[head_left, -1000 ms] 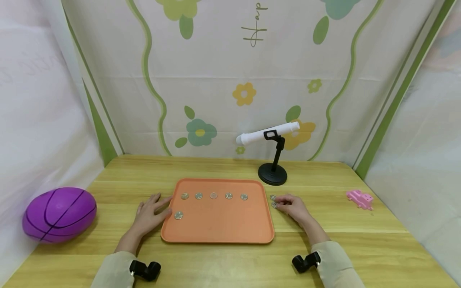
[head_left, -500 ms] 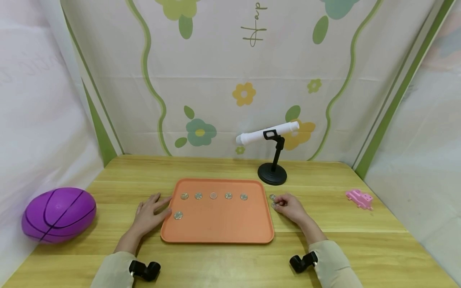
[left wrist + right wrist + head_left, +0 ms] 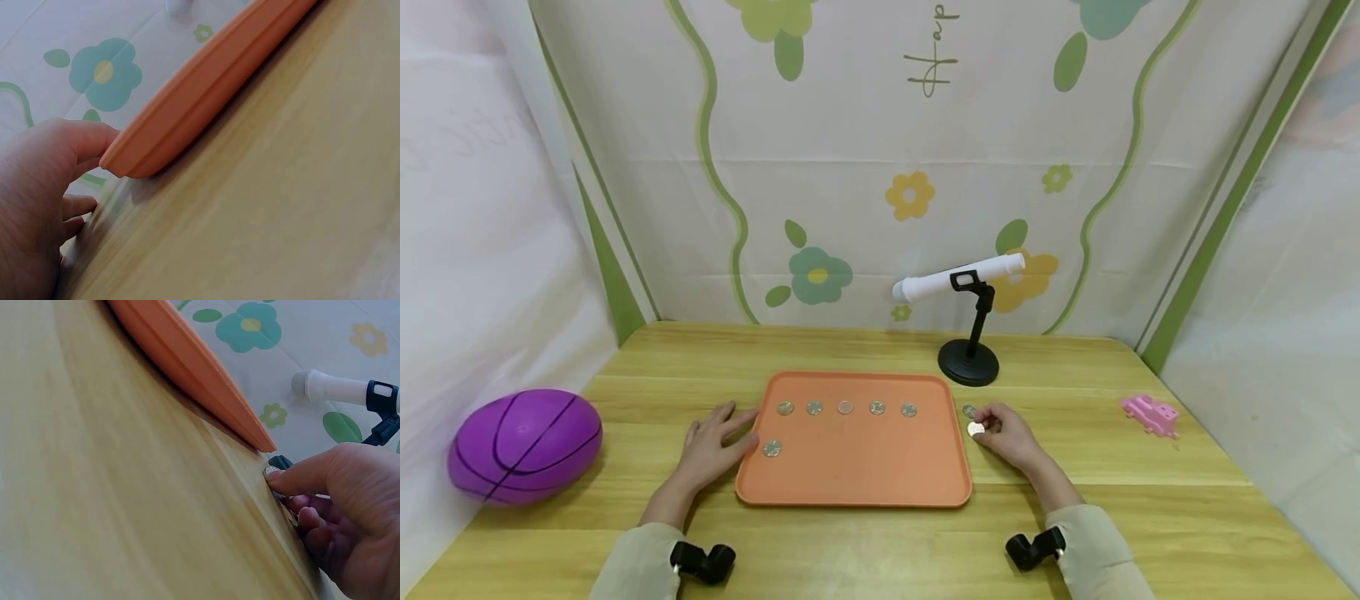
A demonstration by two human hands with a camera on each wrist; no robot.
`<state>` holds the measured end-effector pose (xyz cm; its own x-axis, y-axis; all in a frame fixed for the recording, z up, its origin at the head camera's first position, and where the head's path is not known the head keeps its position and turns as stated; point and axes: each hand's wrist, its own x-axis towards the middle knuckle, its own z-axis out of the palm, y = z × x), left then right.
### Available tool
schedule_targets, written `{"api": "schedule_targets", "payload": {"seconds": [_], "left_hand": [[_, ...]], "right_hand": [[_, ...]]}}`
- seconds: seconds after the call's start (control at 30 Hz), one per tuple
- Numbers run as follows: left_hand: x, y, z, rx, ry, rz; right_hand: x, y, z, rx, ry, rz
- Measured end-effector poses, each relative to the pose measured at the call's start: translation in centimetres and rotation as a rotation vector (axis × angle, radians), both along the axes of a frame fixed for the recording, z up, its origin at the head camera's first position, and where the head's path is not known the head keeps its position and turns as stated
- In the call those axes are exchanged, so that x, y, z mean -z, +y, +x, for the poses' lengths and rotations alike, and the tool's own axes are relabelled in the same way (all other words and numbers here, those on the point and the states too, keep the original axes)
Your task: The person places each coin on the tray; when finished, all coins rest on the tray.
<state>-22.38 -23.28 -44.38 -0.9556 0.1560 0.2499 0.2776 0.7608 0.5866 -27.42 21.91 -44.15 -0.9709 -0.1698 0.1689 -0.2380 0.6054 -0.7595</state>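
My right hand (image 3: 1009,435) pinches a shiny silver coin (image 3: 976,428) beside the right edge of an orange tray (image 3: 865,483). A second coin (image 3: 969,411) lies on the table just beyond those fingertips. In the right wrist view the pinched coin (image 3: 271,470) shows at the thumb tip, the other fingers curled under. My left hand (image 3: 706,450) rests at the tray's left edge with fingers spread, thumb and forefinger touching the rim. Inside the tray several coins (image 3: 846,407) form a row along the back, and a single coin (image 3: 772,448) lies below the row's left end.
A white microphone (image 3: 958,277) sits on a black stand (image 3: 968,362) behind the tray. On the far left is a purple ball (image 3: 525,447), and a pink toy (image 3: 1150,415) lies at the right. A flower-printed curtain (image 3: 850,167) rises behind the wooden table (image 3: 865,554).
The coin at my right fingertips has tipped up off the table and now faces the camera, catching light. The left hand, the tray and its coins stay put.
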Motion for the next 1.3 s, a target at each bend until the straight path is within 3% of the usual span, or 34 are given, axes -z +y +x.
{"api": "schedule_targets", "payload": {"seconds": [0.33,0.43,0.7,1.07,1.3], "left_hand": [[-0.1,0.2,-0.2,0.006,-0.002,-0.003],[0.0,0.2,-0.2,0.006,-0.001,-0.001],[0.0,0.2,-0.2,0.008,0.001,0.003],[-0.1,0.0,-0.1,0.004,0.003,0.009],[-0.1,0.0,0.0,0.009,0.009,0.007]], "right_hand": [[-0.1,0.3,0.2,-0.045,0.038,-0.018],[-0.5,0.4,0.4,-0.041,-0.004,-0.061],[-2.7,-0.4,0.7,-0.055,-0.225,-0.31],[-6.8,-5.3,0.3,-0.095,-0.188,-0.41],[-7.3,-10.2,0.3,-0.156,-0.205,-0.486]]}}
